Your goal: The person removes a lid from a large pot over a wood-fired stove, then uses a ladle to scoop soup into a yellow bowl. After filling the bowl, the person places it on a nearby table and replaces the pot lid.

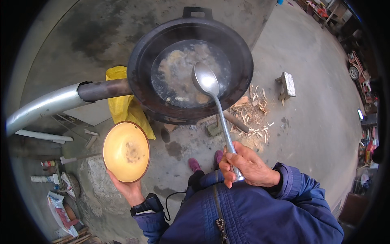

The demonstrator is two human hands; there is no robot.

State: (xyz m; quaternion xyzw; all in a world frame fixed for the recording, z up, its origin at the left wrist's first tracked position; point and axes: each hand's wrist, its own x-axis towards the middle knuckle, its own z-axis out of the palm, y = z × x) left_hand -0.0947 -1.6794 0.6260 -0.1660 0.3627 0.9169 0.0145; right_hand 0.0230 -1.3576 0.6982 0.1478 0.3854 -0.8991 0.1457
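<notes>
My right hand (248, 164) grips the handle of a metal ladle (207, 80), its bowl over the near part of a large black wok (143, 70). Cloudy liquid (182, 64) with pale, brownish bits fills the wok's bottom, and light steam hangs over it. From here I cannot tell whether the ladle touches the liquid. A yellow bowl (117, 149) with a brown rim rests in my left hand (126, 187), left of the wok and nearer to me. Small dark specks and a bit of residue lie in its bottom.
A silver stovepipe (51, 102) runs left from below the wok. Beside it hangs a yellow plastic sack (122, 109). Wood chips (256, 113) and a stick (236, 121) lie on the concrete floor right of the stove. A small stool (287, 86) stands farther right.
</notes>
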